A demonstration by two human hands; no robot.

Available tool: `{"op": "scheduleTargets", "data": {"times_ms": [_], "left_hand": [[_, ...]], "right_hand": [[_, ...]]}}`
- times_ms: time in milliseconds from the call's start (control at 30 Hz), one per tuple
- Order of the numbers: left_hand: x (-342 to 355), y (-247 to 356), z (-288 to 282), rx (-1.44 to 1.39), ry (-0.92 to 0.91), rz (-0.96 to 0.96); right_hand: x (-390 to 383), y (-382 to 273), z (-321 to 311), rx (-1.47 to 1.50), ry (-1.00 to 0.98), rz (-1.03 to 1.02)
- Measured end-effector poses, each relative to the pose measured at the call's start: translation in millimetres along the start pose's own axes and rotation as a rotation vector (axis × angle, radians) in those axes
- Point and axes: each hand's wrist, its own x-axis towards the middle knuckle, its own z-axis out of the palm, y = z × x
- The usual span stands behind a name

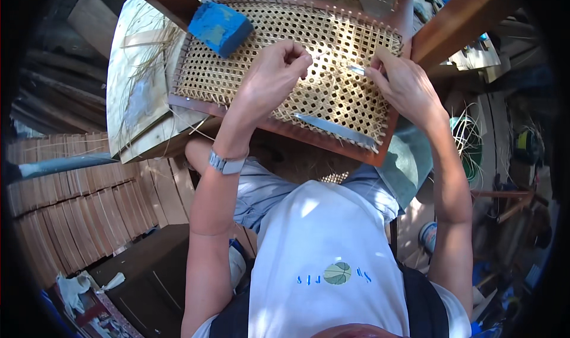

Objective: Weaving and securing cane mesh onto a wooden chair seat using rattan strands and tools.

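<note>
A woven cane panel (332, 94), held in a reddish-brown wooden frame (350, 150), lies before me above my knees. Over its middle, my left hand (270, 74) is closed in a pinch, a thin pale cane strand (322, 55) showing at the fingertips. Near the right side of the weave, my right hand (408, 87) grips a small tool with a shiny metal tip (357, 70); its handle is mostly hidden by the fingers. A long, thin, pointed blade-like strip (332, 127) rests on the near part of the cane. At the panel's far left sits a blue block (221, 28) with worn patches.
Wooden legs (463, 23) rise at the far right and far left. A pale board (139, 83) with loose cane strands lies left of the panel. Right of my arm, a green container (466, 154) holds cane strands. Stacked wooden slats (83, 207) stand at the left.
</note>
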Motion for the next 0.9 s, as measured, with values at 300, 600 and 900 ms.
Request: {"op": "scheduleTargets", "data": {"times_ms": [300, 600, 900], "left_hand": [[18.2, -22.1, 14.6, 0.400, 0.093, 0.069], [21.4, -31.0, 15.2, 0.395, 0.106, 0.019], [27.1, -25.1, 38.5, 0.505, 0.047, 0.157]], "right_hand": [[19.7, -6.8, 24.1, -0.312, 0.093, -0.247], [29.8, -27.4, 26.4, -0.511, 0.017, -0.308], [56.7, -9.4, 25.6, -0.168, -0.148, -0.086]]}}
